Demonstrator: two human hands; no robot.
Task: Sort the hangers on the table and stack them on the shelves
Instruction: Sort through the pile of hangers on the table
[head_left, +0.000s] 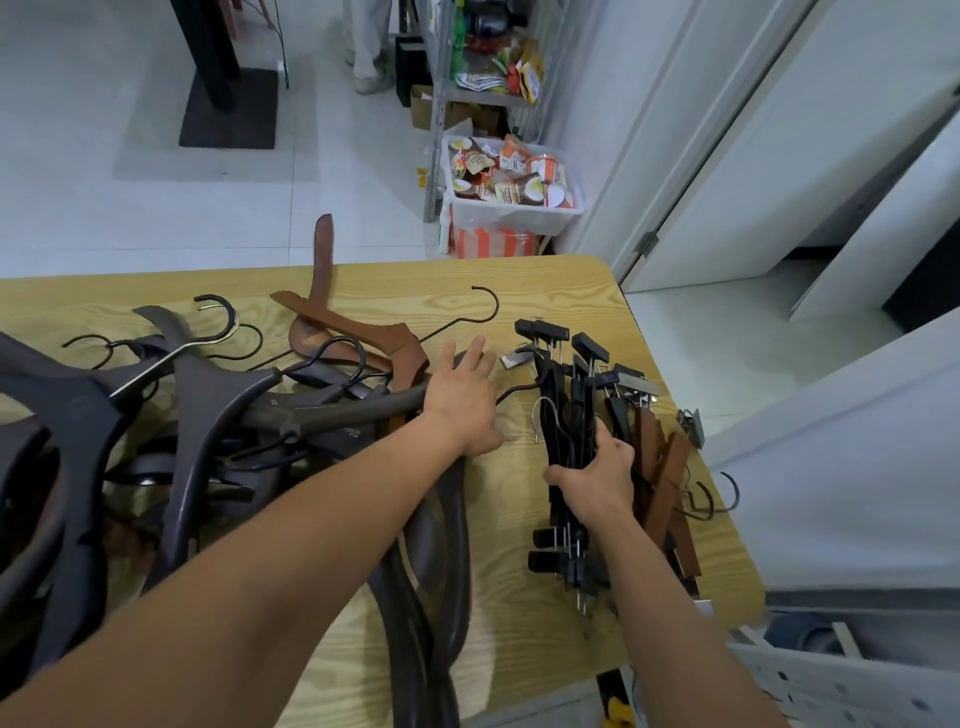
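The bundle of black clip hangers (571, 410) lies at the right end of the counter (519, 291), with the right hand (597, 480) clamped round its middle. Held by one hand only, it could fan apart or slip when lifted. Its hooks could also snag the brown clip hangers (667, 478) touching it on the right. Its long axis runs away from the person, the far end leaning slightly left and a silver hook pointing left. The left hand (462, 397) rests with fingers straight on the tangled dark wooden hangers (208, 395), which may drag along.
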